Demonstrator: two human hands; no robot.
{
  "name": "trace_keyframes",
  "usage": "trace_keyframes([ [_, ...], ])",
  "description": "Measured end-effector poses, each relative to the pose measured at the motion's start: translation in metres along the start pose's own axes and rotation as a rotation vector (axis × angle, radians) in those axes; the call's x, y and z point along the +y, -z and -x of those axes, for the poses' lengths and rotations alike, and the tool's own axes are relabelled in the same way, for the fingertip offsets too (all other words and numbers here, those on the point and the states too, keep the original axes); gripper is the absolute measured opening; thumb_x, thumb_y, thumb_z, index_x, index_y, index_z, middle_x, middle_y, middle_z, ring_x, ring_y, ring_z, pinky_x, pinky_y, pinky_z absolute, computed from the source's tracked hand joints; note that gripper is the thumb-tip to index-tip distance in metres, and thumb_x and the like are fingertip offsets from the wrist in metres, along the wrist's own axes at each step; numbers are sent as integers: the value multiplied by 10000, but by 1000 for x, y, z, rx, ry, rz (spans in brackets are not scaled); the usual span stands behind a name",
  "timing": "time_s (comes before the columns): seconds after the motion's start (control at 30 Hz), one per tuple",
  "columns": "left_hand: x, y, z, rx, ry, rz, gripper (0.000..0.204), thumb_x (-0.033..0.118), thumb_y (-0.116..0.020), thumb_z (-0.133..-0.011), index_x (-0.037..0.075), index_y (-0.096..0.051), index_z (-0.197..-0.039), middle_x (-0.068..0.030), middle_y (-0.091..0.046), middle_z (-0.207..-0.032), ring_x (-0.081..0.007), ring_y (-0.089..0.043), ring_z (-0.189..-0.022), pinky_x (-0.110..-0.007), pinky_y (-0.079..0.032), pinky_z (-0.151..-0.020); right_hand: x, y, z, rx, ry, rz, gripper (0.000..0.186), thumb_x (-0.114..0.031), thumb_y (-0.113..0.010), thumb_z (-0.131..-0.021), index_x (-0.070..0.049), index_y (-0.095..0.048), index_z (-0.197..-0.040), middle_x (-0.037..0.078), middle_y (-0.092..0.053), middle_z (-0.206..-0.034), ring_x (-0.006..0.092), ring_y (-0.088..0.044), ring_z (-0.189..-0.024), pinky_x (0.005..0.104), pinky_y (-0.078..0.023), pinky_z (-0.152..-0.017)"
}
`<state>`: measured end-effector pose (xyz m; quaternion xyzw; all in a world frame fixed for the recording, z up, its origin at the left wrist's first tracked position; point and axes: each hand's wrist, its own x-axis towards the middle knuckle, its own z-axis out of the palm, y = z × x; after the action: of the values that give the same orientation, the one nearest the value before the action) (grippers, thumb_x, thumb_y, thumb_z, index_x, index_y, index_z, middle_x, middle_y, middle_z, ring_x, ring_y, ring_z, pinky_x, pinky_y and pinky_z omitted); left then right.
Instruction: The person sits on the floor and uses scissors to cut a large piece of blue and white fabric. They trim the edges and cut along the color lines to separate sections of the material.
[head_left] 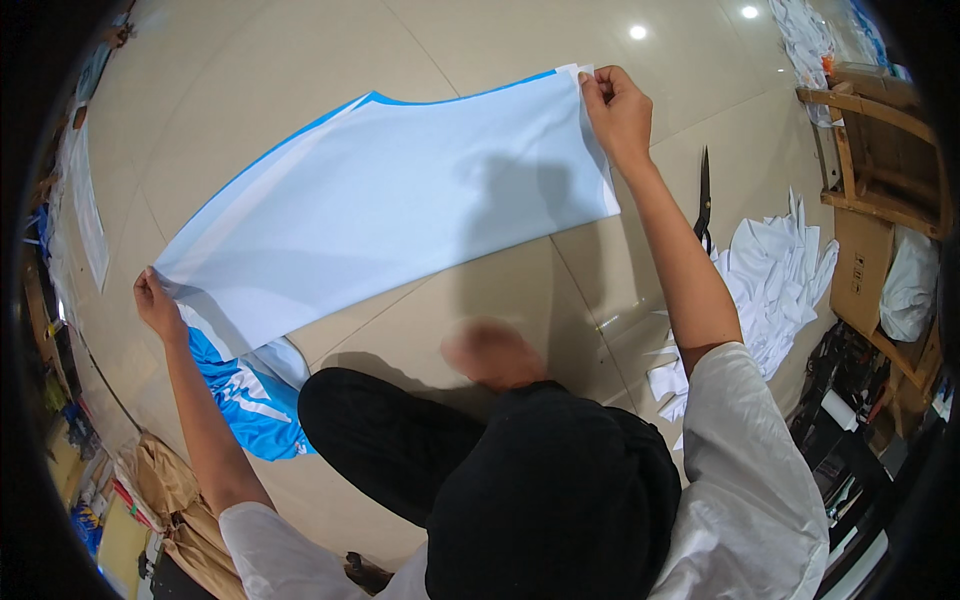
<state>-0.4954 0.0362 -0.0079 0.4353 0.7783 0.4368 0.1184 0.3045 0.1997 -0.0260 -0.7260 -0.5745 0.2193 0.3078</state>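
A large piece of white fabric [390, 200] with a blue edge along its far side is stretched between my hands above the tiled floor. At its left end, my left hand [158, 303] pinches the corner. My right hand [620, 112] grips the far right corner between thumb and fingers. Below the left end, a bunched blue and white cloth [245, 400] lies on the floor, partly covered by the fabric. A shadow falls across the fabric's right half.
Black scissors [705, 195] and a heap of white fabric scraps [770, 280] lie beyond my right forearm. Wooden furniture [885, 150] and a cardboard box [858, 265] line the right side. A brown bag [165, 475] is at lower left. My bare foot [490, 352] is blurred near the middle.
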Motion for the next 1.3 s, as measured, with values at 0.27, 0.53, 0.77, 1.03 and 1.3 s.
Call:
trace_keyframes([
  [0.27, -38, -3, -49, -45, 89, -196, 346, 351, -712, -1121, 10, -739, -1178, -20, -711, -1017, -111, -626, -922, -283, -512, -834, 1, -14, -7, -33, 12, 40, 294, -331, -760, -1023, -38, -776, -1032, 126, -791, -863, 313, -758, -780, 442, -594, -739],
  [0.53, 58, -152, -4, -65, -487, -409, 329, 266, -758, -1063, 3, -758, -1260, -149, -785, -1194, -316, -729, -1149, -399, -560, -1025, 3, -15, -6, -30, -54, 116, 300, -355, -765, -1013, -56, -790, -1022, 101, -785, -845, 307, -758, -784, 433, -591, -728],
  [0.77, 224, -297, 95, -407, -581, -228, 207, 230, -806, -1012, 69, -799, -1142, -113, -768, -1105, -307, -707, -1050, -442, -553, -947, -1, -21, -7, 7, -53, 136, 334, -371, -795, -1008, -38, -794, -1032, 74, -790, -839, 216, -737, -749, 370, -586, -751],
  [1.03, 247, -344, 122, -334, -518, -236, 147, 261, -823, -997, 127, -819, -1057, -46, -728, -1043, -287, -644, -1035, -434, -527, -915, 4, -26, 1, 99, 11, 50, 310, -365, -760, -1021, -56, -784, -1025, 118, -799, -865, 327, -773, -793, 447, -594, -729],
  [1.3, 245, -348, 127, -301, -524, -259, 158, 265, -792, -1030, 112, -806, -1067, -53, -733, -1068, -288, -647, -1043, -435, -510, -945, 9, -36, 11, 207, 64, 12, 282, -345, -753, -1038, -64, -767, -1017, 97, -791, -873, 288, -750, -765, 423, -575, -706],
])
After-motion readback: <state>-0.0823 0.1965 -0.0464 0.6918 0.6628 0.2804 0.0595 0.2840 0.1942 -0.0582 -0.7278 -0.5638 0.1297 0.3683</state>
